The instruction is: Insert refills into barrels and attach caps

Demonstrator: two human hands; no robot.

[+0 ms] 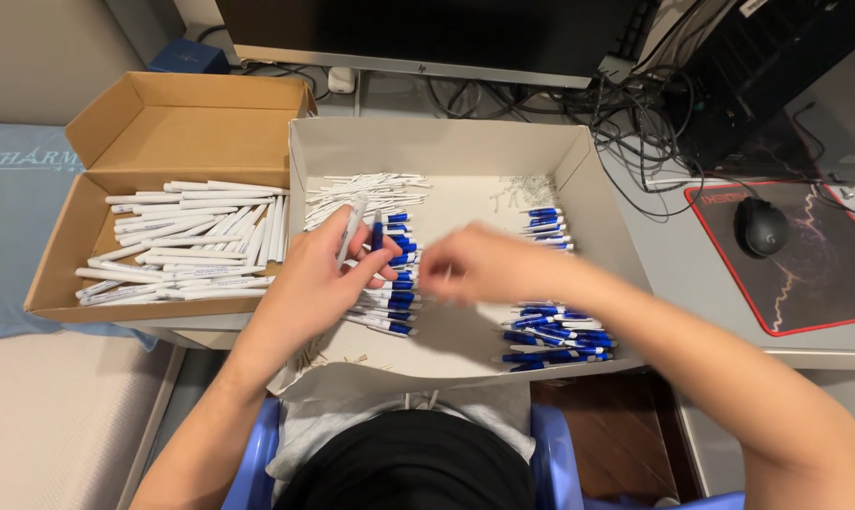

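My left hand (316, 281) holds a white pen barrel (351, 229) upright over the middle of a shallow white box (446, 144). Next to its fingers a blue pen part (377, 229) sticks up. My right hand (484, 264) is blurred, fingers bunched, just right of the left hand above a pile of white-and-blue pen parts (393, 283); whether it holds anything I cannot tell. More blue pen parts (555, 335) lie at the box's right side, thin white refills (361, 194) at its back.
A brown cardboard box (177, 118) on the left holds several finished white pens (196, 241). A monitor (427, 33), tangled cables (626, 113) and a dark computer tower stand behind. A mouse (761, 227) sits on a black-and-red mat (824, 274) at right.
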